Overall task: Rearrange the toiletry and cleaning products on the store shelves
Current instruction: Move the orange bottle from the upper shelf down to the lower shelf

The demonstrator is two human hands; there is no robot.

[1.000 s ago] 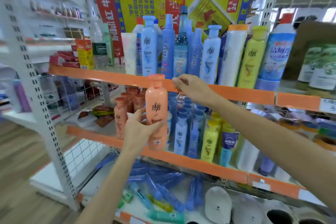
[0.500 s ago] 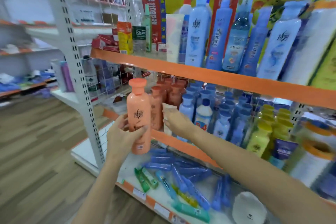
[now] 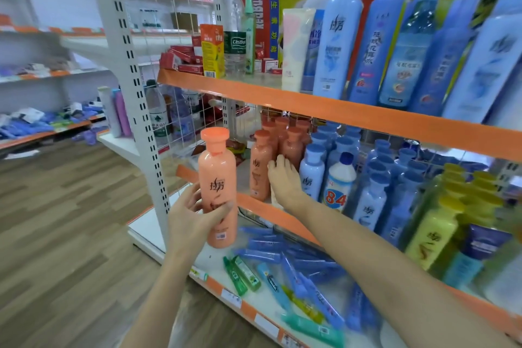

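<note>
While my left hand (image 3: 195, 217) grips the orange bottle (image 3: 218, 186) upright in the air, just off the left corner of the middle shelf (image 3: 262, 207), fingers and thumb wrapped round its lower half, my right hand (image 3: 282, 178) reaches in over that shelf's front edge. Its fingers curl round something pale between the orange bottles (image 3: 278, 147) and the blue bottles (image 3: 312, 172); I cannot tell what. Tubes (image 3: 282, 260) lie loose on the bottom shelf (image 3: 234, 295).

Shop: orange-edged shelves (image 3: 333, 110) stocked with rows of bottles (image 3: 339, 37).
</note>
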